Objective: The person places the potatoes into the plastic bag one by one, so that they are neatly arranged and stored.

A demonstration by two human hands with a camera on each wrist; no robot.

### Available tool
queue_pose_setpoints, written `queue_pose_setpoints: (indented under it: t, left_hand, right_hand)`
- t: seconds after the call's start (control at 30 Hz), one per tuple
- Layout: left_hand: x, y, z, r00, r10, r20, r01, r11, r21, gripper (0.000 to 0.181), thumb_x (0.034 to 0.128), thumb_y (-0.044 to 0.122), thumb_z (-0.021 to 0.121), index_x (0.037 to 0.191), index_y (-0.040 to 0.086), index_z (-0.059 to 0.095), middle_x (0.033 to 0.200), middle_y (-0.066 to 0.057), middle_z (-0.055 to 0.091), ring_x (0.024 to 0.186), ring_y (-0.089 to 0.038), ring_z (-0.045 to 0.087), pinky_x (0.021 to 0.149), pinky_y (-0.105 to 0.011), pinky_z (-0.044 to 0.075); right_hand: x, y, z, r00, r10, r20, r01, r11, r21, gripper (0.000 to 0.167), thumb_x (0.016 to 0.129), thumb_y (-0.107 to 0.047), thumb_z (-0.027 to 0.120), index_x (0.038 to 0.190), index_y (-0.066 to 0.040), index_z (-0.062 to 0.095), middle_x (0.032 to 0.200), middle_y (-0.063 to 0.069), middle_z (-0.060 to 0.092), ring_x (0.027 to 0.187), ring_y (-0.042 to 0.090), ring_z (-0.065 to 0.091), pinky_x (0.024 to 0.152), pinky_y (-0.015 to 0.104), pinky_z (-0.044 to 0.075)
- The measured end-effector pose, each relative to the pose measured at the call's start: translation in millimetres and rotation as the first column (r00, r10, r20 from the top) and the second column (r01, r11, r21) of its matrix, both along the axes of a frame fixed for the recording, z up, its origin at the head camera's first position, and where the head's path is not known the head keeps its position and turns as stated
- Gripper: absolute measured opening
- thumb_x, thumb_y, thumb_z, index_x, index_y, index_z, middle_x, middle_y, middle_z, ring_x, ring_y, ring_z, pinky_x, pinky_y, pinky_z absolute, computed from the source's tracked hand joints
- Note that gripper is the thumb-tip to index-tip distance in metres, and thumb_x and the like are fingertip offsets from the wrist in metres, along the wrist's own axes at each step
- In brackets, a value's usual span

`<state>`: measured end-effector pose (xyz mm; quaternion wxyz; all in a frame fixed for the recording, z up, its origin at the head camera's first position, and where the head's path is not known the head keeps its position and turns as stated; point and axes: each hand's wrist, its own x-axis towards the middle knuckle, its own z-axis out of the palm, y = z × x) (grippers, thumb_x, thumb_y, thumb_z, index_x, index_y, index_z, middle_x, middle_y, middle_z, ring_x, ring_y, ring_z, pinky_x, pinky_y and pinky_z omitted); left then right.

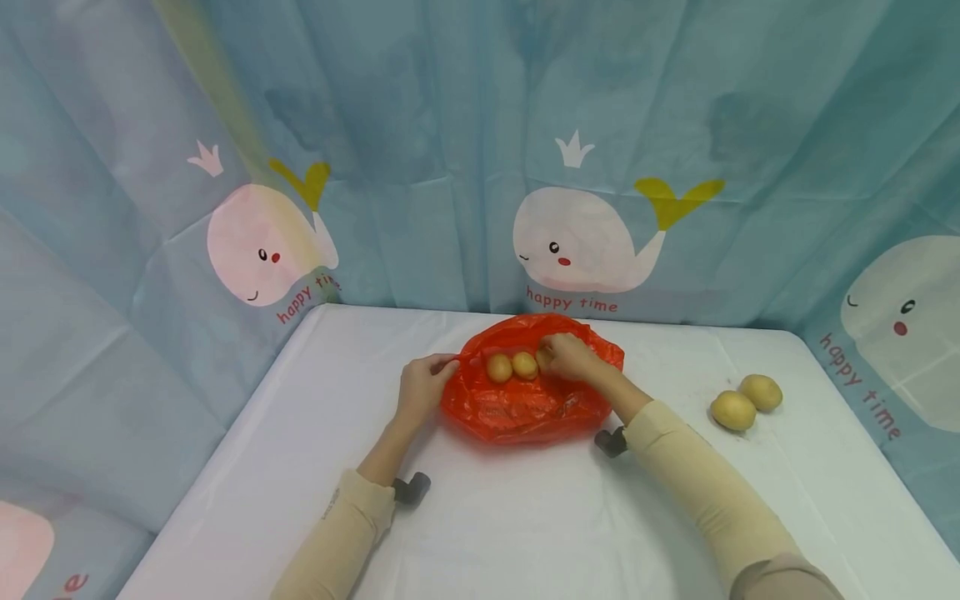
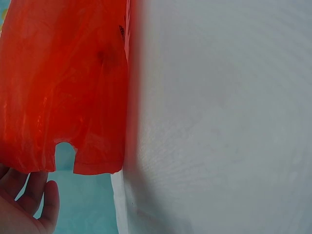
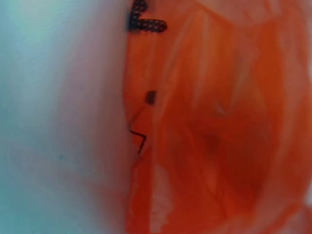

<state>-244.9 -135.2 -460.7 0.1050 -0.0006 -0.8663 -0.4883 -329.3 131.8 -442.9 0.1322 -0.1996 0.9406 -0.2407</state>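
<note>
"What's on the table (image 1: 525, 517), seen from my end?"

"A red bag (image 1: 525, 419). I see the left hand (image 1: 423, 388) pinching its left edge, the right hand (image 1: 573, 357) inside, fingers curled round a potato (image 1: 543, 362)."

"Others?"

"Two potatoes (image 1: 499, 368) inside the bag, two loose potatoes (image 1: 733, 411) right of it."

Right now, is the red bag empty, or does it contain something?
Not empty: the head view shows potatoes lying within the red bag, its plastic surrounding them.

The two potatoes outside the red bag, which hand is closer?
Right. The right hand is over the red bag, left of those two potatoes; the left hand is farther away, at the bag's left edge.
</note>
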Motion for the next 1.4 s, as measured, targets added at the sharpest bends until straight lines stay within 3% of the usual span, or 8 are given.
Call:
queue_pose_setpoints:
  t: [0.4,0.8,1.1,1.4]
  left_hand:
    - [-1.0,-1.0,-1.1,1.000,-0.006,0.017,0.006,1.000,-0.009,0.026,0.0948,0.023,0.064,0.113,0.006,0.072,0.107,-0.010,0.074,0.101,-0.024,0.068,0.091,-0.038,0.058]
    - [-0.3,-0.5,-2.8,1.000,-0.008,0.029,0.007,1.000,0.020,0.026,0.0948,0.024,0.064,0.113,0.008,0.072,0.107,-0.010,0.074,0.100,-0.024,0.067,0.090,-0.039,0.058]
    - [0.2,-1.8,-3.9,1.000,-0.007,0.023,0.007,1.000,0.012,0.026,0.0946,0.024,0.064,0.113,0.007,0.072,0.108,-0.010,0.074,0.099,-0.024,0.068,0.089,-0.038,0.058]
    - [-0.3,-1.8,-3.5,1.000,-0.007,0.015,0.006,1.000,0.016,0.025,0.0948,0.023,0.064,0.112,0.007,0.073,0.106,-0.010,0.074,0.097,-0.023,0.068,0.088,-0.038,0.059]
  right_hand:
    - [0.1,0,-0.4,0.999,0.025,-0.038,-0.024,0.999,0.032,0.038,0.087,-0.008,0.067,0.123,-0.001,0.062,0.111,0.013,0.067,0.098,0.026,0.057,0.098,0.044,0.052]
    - [7.8,6,15.4,0.999,-0.005,-0.038,0.005,1.000,-0.004,0.045,0.088,-0.014,0.070,0.130,-0.001,0.058,0.126,0.017,0.063,0.114,0.032,0.059,0.100,0.049,0.051]
    - [22.3,20,26.6,0.994,0.030,-0.107,-0.037,0.997,-0.060,0.049,0.088,-0.019,0.071,0.131,-0.001,0.058,0.129,0.017,0.063,0.121,0.035,0.057,0.102,0.052,0.049]
    - [40.9,34,48.2,0.995,0.011,-0.103,-0.020,0.996,-0.087,0.053,0.088,-0.022,0.071,0.134,-0.002,0.055,0.135,0.020,0.058,0.124,0.039,0.054,0.102,0.054,0.048]
